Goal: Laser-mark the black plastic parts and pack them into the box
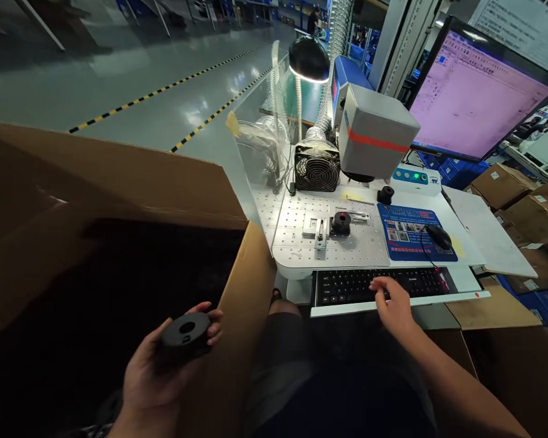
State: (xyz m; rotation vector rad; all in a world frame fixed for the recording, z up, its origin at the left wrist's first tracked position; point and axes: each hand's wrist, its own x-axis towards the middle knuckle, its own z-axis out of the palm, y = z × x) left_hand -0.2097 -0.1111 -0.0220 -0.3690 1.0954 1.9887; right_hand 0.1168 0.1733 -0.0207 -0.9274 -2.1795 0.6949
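Note:
My left hand (158,380) is wrapped round a thick black ring-shaped part (182,340) with a round hole in its top, held over the cardboard box (258,261). Over the black keyboard (356,286) rests my right hand (391,302), fingers bent and loosely apart, with nothing in it; whether a key is pressed I cannot tell. A similar black part (341,222) with a red spot on top sits against metal stops on the perforated plate (292,249), below and in front of the grey machine head (374,134).
Another small black part (385,194) stands by the mouse pad (415,225), which carries a black mouse (438,236). Behind the plate are a fan (317,168) and a lit lamp (309,59). A monitor (479,91) hangs at the upper right. Cardboard boxes (534,210) are stacked at the right.

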